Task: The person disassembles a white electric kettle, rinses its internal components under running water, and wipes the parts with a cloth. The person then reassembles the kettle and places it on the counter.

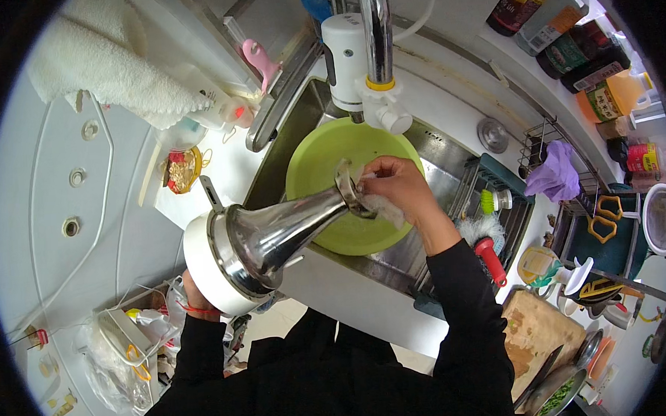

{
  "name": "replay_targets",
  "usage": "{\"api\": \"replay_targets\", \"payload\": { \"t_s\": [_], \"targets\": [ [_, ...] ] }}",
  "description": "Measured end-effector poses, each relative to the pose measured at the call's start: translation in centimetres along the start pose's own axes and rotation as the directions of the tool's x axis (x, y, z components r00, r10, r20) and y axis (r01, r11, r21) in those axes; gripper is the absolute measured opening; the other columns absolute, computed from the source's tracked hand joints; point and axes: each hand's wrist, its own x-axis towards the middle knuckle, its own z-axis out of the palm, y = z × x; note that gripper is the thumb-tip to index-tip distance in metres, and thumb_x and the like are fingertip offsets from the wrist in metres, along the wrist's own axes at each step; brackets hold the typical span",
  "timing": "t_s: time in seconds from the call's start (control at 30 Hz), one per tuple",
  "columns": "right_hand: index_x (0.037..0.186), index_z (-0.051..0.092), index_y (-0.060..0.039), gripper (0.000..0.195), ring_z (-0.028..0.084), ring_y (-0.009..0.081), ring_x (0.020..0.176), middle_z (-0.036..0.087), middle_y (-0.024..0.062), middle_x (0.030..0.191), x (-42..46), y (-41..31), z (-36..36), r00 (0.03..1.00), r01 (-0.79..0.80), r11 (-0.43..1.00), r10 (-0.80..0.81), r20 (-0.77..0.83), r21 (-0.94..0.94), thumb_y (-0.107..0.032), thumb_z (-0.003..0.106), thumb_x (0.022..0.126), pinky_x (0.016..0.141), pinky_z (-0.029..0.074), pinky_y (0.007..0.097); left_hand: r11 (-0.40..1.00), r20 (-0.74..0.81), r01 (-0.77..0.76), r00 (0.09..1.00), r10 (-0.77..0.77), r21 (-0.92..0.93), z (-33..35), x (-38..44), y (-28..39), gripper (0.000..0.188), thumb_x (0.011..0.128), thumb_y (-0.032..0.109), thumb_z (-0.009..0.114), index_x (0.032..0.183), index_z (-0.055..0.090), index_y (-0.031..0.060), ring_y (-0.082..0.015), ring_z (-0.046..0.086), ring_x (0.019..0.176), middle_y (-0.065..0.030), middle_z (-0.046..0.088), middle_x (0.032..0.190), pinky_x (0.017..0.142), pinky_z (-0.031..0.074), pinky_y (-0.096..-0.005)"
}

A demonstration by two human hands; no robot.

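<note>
My left hand (pixel 197 294), mostly hidden behind the white base, supports a tapered stainless-steel vessel or appliance part (pixel 277 225) with a wide white base (pixel 206 265). It lies tilted, its narrow end over the lime-green basin (pixel 313 147). A metal ring or rim (pixel 350 190) shows at that end. My right hand (pixel 394 185) pinches a pale, wet-looking cloth or wad (pixel 384 208) against this rim. The basin sits in a stainless-steel sink (pixel 435 171) below the faucet (pixel 378 42).
A white faucet-mounted unit (pixel 343 60) hangs over the basin. Right of the sink stand a dish rack (pixel 492 174), a red-handled brush (pixel 489 262) and a wooden cutting board (pixel 542 327). Bottles (pixel 570 48) line the sill. At left are a white towel (pixel 111 67) and a bag-filled bin (pixel 122 343).
</note>
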Motion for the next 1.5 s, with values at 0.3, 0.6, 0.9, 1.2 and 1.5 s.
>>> {"api": "replay_targets", "payload": {
  "t_s": [0.3, 0.6, 0.9, 1.2, 1.5],
  "targets": [
    [0.090, 0.064, -0.0024, 0.015, 0.059, 0.0081, 0.077, 0.064, 0.0007, 0.085, 0.7, -1.1, 0.0, 0.956, 0.119, 0.989, -0.137, 0.258, 0.084, -0.005, 0.072, 0.078, 0.071, 0.047, 0.0222, 0.942, 0.142, 0.059, 0.984, -0.112, 0.331, 1.0, -0.5, -0.3, 0.067, 0.085, 0.041, 0.046, 0.136, 0.037, -0.0021, -0.0331, 0.056, 0.112, -0.0228, 0.050, 0.128, 0.097, 0.045, -0.0442],
    [0.088, 0.065, -0.0022, 0.016, 0.054, 0.0104, 0.086, 0.055, 0.0028, 0.092, -1.9, -2.2, -2.4, 0.881, 0.346, 0.935, -0.350, 0.318, 0.072, -0.001, 0.072, 0.075, 0.074, 0.044, 0.0220, 0.995, 0.132, 0.033, 0.990, -0.046, 0.098, -0.9, 0.4, 0.4, 0.056, 0.092, 0.037, 0.040, 0.135, 0.040, 0.0018, -0.0327, 0.053, 0.115, -0.0194, 0.050, 0.129, 0.096, 0.046, -0.0480],
    [0.095, 0.062, -0.0045, 0.021, 0.056, 0.0092, 0.087, 0.058, 0.0015, 0.094, -2.0, -2.4, 0.3, 0.965, 0.223, 0.975, -0.222, 0.142, 0.006, 0.000, 0.070, 0.077, 0.078, 0.046, 0.0227, 0.992, 0.070, 0.064, 0.995, -0.072, 0.106, -1.4, 0.4, 0.6, 0.060, 0.092, 0.040, 0.037, 0.137, 0.037, -0.0002, -0.0358, 0.053, 0.115, -0.0221, 0.047, 0.132, 0.095, 0.047, -0.0499],
    [0.095, 0.056, -0.0042, 0.028, 0.057, 0.0119, 0.091, 0.059, 0.0047, 0.100, -3.5, -1.9, 1.3, 0.927, 0.376, 0.926, -0.376, 0.004, 0.020, 0.010, 0.066, 0.074, 0.083, 0.047, 0.0263, 0.992, -0.028, 0.050, 0.998, -0.047, 0.116, 0.0, 0.3, 1.2, 0.055, 0.070, 0.016, 0.047, 0.117, 0.051, -0.0103, -0.0280, 0.066, 0.091, -0.0204, 0.064, 0.105, 0.083, 0.054, -0.0363],
    [0.088, 0.060, -0.0014, 0.018, 0.057, 0.0102, 0.085, 0.061, 0.0043, 0.090, -3.5, -1.5, 1.2, 0.916, 0.397, 0.918, -0.394, 0.071, -0.026, 0.010, 0.065, 0.075, 0.078, 0.046, 0.0231, 0.988, -0.013, 0.046, 0.999, -0.045, 0.145, -0.5, 0.3, 0.9, 0.069, 0.059, 0.014, 0.048, 0.124, 0.045, -0.0083, -0.0303, 0.064, 0.095, -0.0217, 0.060, 0.108, 0.086, 0.053, -0.0381]
  ]
}}
